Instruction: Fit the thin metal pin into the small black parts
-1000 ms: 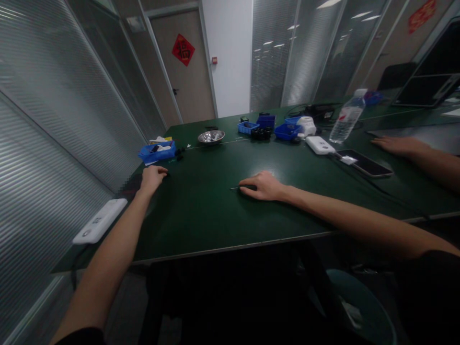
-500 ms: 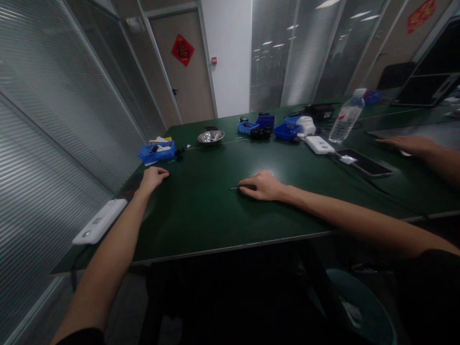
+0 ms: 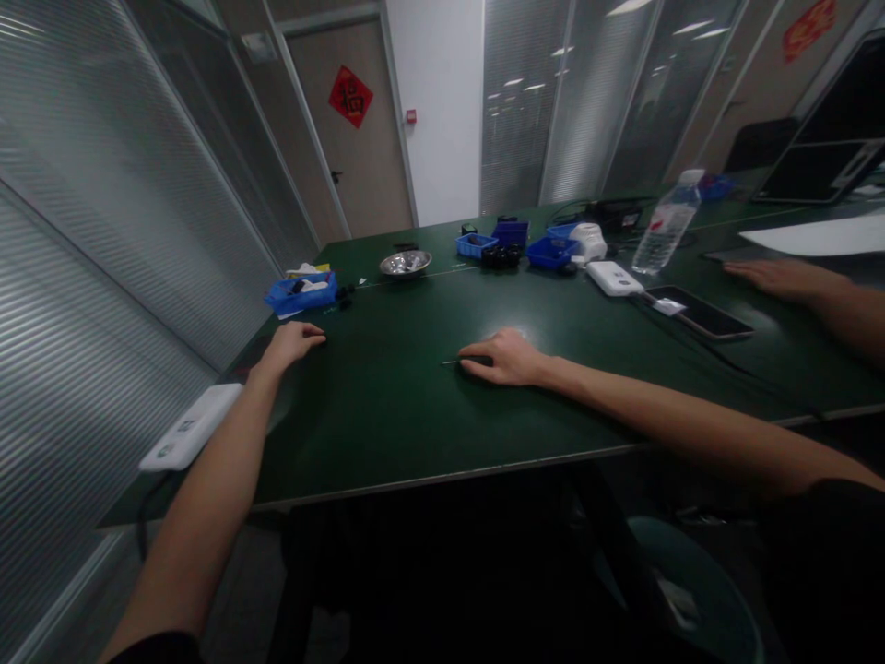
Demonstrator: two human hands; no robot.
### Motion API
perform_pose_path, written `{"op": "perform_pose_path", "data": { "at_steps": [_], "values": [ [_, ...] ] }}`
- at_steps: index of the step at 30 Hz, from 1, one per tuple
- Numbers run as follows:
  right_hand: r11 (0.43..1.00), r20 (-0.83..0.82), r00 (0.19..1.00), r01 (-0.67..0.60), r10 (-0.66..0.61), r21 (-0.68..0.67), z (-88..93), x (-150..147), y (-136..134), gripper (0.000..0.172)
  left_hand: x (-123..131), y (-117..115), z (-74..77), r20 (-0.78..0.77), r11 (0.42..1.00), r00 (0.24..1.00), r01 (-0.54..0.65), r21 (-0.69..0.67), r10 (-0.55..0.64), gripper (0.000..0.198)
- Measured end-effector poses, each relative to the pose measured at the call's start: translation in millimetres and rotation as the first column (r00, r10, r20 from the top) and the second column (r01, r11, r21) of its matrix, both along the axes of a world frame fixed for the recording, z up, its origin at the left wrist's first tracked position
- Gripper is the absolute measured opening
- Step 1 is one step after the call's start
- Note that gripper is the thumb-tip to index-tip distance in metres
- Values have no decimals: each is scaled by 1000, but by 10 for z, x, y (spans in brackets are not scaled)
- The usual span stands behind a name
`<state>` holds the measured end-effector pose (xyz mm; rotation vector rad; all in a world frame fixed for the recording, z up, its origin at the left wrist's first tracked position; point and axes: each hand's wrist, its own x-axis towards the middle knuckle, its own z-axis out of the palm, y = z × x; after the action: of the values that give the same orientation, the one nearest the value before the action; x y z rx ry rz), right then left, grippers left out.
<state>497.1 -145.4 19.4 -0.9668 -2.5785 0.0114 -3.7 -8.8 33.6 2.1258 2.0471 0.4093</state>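
My left hand (image 3: pixel 289 345) rests on the left part of the green table (image 3: pixel 387 415), its thumb and fingers pinched together. Something small and dark may be at those fingertips, too small to name. On the table's middle lies my right hand (image 3: pixel 503 357), closed around the dark handle of a small screwdriver (image 3: pixel 451 362). The thin metal shaft points left, toward my left hand, and lies close to the tabletop. Beyond my left hand are several small black parts (image 3: pixel 346 295) beside a blue tray (image 3: pixel 302 293) holding white and dark items.
A metal bowl (image 3: pixel 406 265), blue bins (image 3: pixel 549 253), a water bottle (image 3: pixel 668 224), a white power bank (image 3: pixel 614 278) and a phone (image 3: pixel 702 312) stand farther back. Another white device (image 3: pixel 192 429) sits at the left edge. Another person's hand (image 3: pixel 788 279) is at the right, near white paper (image 3: pixel 820 237).
My two hands and the screwdriver have hardly moved. At the right, a white sheet of paper now shows beyond the other person's hand, and the white piece under that hand no longer shows.
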Motion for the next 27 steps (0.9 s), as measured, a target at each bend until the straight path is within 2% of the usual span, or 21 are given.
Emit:
{"op": "perform_pose_path", "data": {
  "at_steps": [27],
  "values": [
    [1000, 16, 1000, 13, -14, 15, 9, -4, -4, 50, -26, -2, -27, 32, 999, 999, -24, 30, 23, 28]
  ]
}}
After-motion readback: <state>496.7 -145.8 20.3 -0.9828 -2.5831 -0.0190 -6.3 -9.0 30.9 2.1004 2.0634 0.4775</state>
